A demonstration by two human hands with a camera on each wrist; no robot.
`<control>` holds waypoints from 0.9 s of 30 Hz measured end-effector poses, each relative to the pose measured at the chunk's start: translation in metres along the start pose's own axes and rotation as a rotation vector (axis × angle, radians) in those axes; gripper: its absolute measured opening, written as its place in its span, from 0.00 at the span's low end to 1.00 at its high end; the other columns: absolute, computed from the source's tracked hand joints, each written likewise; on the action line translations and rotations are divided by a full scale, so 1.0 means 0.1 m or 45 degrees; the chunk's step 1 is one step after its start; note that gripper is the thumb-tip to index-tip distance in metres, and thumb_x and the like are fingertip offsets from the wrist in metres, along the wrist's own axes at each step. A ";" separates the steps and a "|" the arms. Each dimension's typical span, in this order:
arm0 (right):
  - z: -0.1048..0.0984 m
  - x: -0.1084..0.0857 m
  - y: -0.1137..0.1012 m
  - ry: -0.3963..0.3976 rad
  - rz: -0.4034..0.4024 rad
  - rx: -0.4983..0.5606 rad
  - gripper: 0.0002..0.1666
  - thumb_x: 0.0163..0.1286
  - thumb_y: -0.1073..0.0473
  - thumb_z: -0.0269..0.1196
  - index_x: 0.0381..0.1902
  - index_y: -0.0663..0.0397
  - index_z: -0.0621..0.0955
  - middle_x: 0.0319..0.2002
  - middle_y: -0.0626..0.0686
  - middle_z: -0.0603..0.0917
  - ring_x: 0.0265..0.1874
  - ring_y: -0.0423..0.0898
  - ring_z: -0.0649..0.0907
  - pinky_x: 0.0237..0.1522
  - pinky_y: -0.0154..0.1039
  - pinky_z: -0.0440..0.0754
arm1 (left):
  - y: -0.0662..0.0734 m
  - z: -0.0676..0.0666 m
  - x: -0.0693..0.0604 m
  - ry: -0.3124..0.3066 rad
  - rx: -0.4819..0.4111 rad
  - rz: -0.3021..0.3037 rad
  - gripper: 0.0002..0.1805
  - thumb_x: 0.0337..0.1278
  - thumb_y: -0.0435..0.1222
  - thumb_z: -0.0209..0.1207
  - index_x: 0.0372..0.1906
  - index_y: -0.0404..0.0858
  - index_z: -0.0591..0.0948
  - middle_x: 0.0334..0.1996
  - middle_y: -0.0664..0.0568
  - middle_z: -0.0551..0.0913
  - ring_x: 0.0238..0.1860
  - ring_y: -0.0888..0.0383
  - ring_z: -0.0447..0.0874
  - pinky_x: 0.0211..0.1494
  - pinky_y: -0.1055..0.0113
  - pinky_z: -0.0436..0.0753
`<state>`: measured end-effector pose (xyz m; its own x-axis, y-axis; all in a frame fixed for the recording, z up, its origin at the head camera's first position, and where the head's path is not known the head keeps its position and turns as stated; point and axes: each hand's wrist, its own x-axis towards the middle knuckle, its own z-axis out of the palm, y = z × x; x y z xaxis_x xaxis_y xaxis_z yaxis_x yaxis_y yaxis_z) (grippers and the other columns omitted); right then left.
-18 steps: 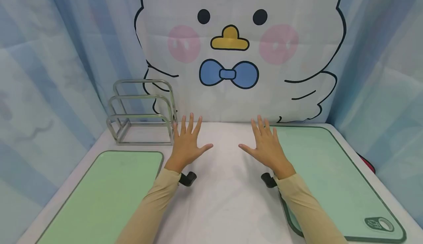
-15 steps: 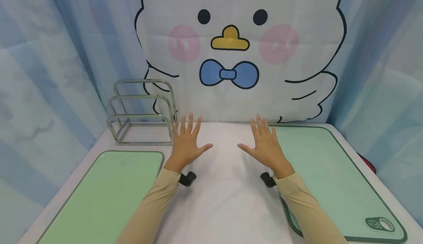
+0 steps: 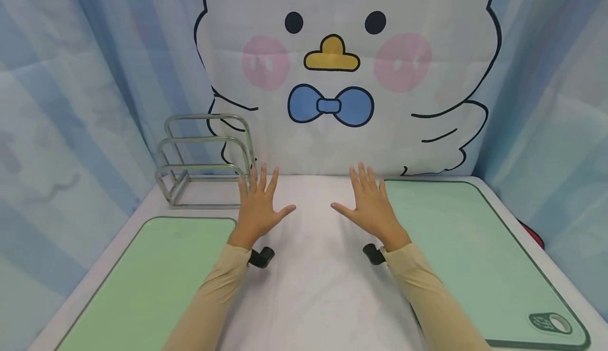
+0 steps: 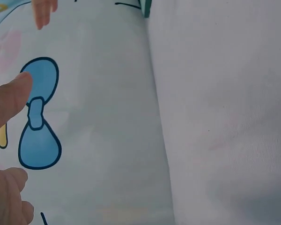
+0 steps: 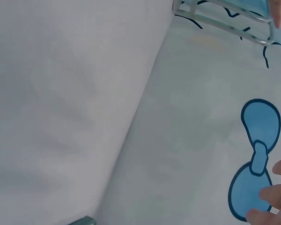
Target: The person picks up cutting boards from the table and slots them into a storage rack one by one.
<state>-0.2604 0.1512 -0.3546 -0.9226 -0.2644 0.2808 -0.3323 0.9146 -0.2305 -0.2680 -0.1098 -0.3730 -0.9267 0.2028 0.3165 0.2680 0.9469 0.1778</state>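
My left hand [image 3: 258, 209] is raised above the white table, fingers straight and spread, thumb pointing inward; it holds nothing. In the head view its fingertips overlap the right end of a metal wire rack [image 3: 204, 167] with several upright loops. My right hand [image 3: 372, 208] mirrors it on the other side, fingers straight, thumb out, also holding nothing. Beside that hand lies a large pale green cutting board [image 3: 475, 250] with a dark green rim and a ring handle. A lighter green board [image 3: 157, 272] lies by my left forearm. In the left wrist view the thumb [image 4: 14, 96] shows.
A white table [image 3: 313, 298] runs between the two boards. Behind it hangs a curtain [image 3: 332, 145] printed with a cartoon face and blue bow tie. Blue curtains [image 3: 556, 129] close in both sides. Something red [image 3: 531, 234] shows at the table's right edge.
Both hands have shifted slightly to the left in the head view, fingers still spread. The boards and rack have stayed in place.
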 end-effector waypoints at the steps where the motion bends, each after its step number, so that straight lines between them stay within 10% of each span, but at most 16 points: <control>1: 0.00 0.02 -0.01 0.007 -0.006 -0.006 0.58 0.62 0.32 0.56 0.74 0.59 0.45 0.75 0.63 0.42 0.74 0.62 0.43 0.69 0.68 0.45 | -0.02 -0.01 0.00 0.005 -0.007 -0.005 0.53 0.53 0.65 0.53 0.75 0.46 0.42 0.75 0.41 0.36 0.75 0.40 0.28 0.72 0.36 0.35; 27: 0.17 0.51 -0.75 0.046 -0.091 0.105 0.60 0.61 0.28 0.54 0.75 0.58 0.44 0.75 0.59 0.44 0.74 0.58 0.48 0.71 0.64 0.50 | -1.04 -0.29 -0.20 0.291 -0.022 -0.102 0.52 0.58 0.57 0.55 0.75 0.39 0.41 0.74 0.36 0.33 0.74 0.34 0.30 0.68 0.29 0.36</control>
<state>-0.2860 0.0643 -0.3390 -0.8887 -0.3158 0.3325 -0.4136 0.8651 -0.2839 -0.2700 -0.2199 -0.3708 -0.8621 0.0633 0.5027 0.2021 0.9528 0.2265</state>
